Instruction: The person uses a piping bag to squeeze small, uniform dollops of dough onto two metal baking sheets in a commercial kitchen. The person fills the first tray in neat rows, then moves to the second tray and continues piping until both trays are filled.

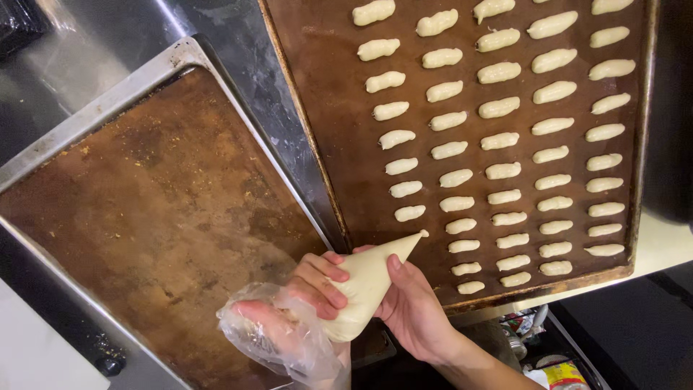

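1. The piping bag (368, 282) sits low in the middle of the frame, held by both hands. Its long axis runs from lower left to upper right, and the nozzle tip (419, 235) points up and right, toward the filled baking tray (328, 108).
2. The right hand (411, 307) is the nearer one to the tip. Its grip is closed around the lower side of the cone, with the thumb pressed on the bag.
3. The left hand (314, 285) has its grip closed on the wide back end, where the loose clear plastic (271, 336) is bunched.
4. The tip hangs just over the lower left part of this tray, near the last short piece in the left column of the piped dough pieces (498, 137).
5. The bag is clear plastic, full of pale cream batter, smooth and tight.
6. An empty brown tray (144, 202) lies at left on the steel counter (253, 72).
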